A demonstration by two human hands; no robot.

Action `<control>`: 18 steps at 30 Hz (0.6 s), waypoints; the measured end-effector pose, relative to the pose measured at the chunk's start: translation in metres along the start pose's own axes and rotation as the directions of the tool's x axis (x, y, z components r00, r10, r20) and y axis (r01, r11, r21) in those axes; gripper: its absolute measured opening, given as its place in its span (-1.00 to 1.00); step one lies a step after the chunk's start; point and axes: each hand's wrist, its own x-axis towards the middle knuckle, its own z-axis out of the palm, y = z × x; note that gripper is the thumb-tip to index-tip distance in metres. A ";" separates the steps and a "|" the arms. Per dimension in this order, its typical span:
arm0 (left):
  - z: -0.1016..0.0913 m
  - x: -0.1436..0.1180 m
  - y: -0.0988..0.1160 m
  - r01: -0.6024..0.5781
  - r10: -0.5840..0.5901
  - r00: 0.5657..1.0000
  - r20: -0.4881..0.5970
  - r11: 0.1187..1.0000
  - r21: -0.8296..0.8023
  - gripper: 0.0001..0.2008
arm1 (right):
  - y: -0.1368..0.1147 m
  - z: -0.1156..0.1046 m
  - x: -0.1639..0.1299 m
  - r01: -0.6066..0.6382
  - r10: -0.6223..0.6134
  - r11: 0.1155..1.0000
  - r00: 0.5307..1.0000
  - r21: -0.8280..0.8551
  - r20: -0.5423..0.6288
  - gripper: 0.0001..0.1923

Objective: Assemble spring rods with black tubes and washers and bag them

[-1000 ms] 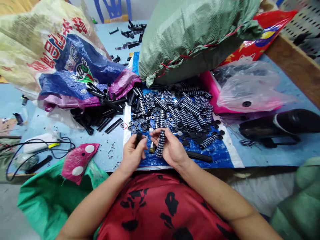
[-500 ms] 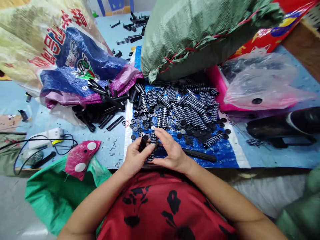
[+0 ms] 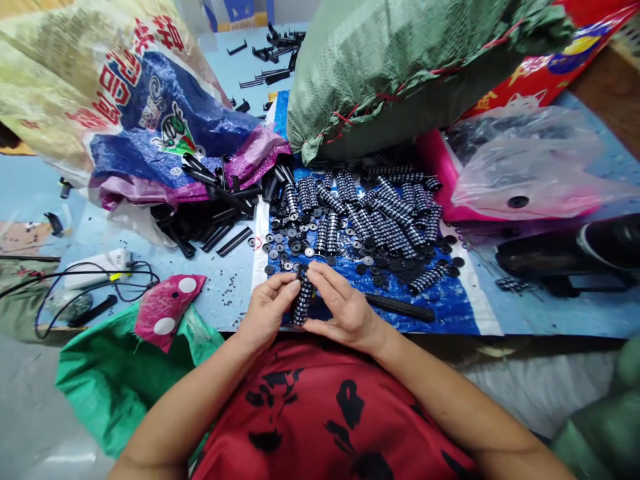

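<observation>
A black tube with rows of white marks stands nearly upright between my two hands, close to the table's front edge. My right hand grips it from the right, with fingers at its upper end and the thumb at its lower end. The fingertips of my left hand close against its upper left side. A dark end of a black plastic strip shows at the tube's top; the rest of it is hidden. Just beyond lie many similar patterned tubes and small round discs.
Black plastic strips spill from a printed sack at left. A large green woven sack leans over the pile. At right are a plastic bag and a black cylindrical device. A green bag hangs at front left.
The black strip in my left hand, earlier apart from the tube on its left, is now against the tube. My left fingers have come closer to it. The view has shifted slightly.
</observation>
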 end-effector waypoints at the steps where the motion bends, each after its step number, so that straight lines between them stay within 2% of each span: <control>1: -0.001 0.000 0.003 0.020 -0.020 1.000 0.008 0.999 0.029 -0.53 | 0.001 0.000 -0.001 0.000 0.000 1.000 1.000 0.009 0.010 -0.02; 3: -0.001 0.000 0.006 0.072 -0.072 0.997 0.021 0.997 0.031 -0.50 | 0.002 0.003 -0.002 -0.003 0.003 1.000 1.000 0.018 0.022 -0.02; 6: 0.003 0.000 0.003 0.209 -0.204 0.977 0.053 0.972 -0.108 -0.45 | 0.003 0.005 -0.001 -0.015 0.014 1.000 1.000 0.024 0.023 0.00; 8: 0.002 0.002 -0.002 0.244 -0.238 0.970 0.057 0.955 -0.168 -0.43 | 0.005 0.001 -0.003 -0.019 0.017 0.999 0.999 0.031 0.041 0.09; 10: -0.006 0.006 -0.007 0.142 -0.141 0.990 0.015 0.984 -0.109 -0.47 | 0.008 -0.007 -0.012 -0.052 0.053 0.999 0.997 -0.010 0.056 0.11; 12: -0.023 0.009 -0.010 -0.096 0.102 0.994 -0.044 0.986 0.136 -0.57 | 0.013 -0.019 -0.028 -0.139 0.147 0.975 0.989 -0.175 0.034 -0.13; 13: -0.033 0.011 -0.010 -0.218 0.243 0.969 -0.039 0.923 0.318 -0.64 | 0.015 -0.024 -0.037 -0.194 0.204 0.935 0.979 -0.298 0.005 -0.36; 15: -0.051 0.015 -0.007 -0.375 0.443 0.894 0.068 0.656 0.655 -0.75 | 0.017 -0.032 -0.052 -0.234 0.281 0.839 0.959 -0.491 0.024 -0.74; 16: -0.059 0.016 -0.004 -0.396 0.471 0.872 0.137 0.512 0.762 -0.78 | 0.017 -0.034 -0.056 -0.228 0.296 0.808 0.955 -0.544 0.039 -0.83; 17: -0.064 0.018 -0.001 -0.389 0.451 0.872 0.191 0.400 0.830 -0.78 | 0.015 -0.036 -0.057 -0.216 0.294 0.799 0.955 -0.562 0.051 -0.87; 18: -0.068 0.020 0.003 -0.368 0.401 0.888 0.224 0.328 0.870 -0.77 | 0.013 -0.036 -0.056 -0.206 0.276 0.809 0.960 -0.550 0.045 -0.88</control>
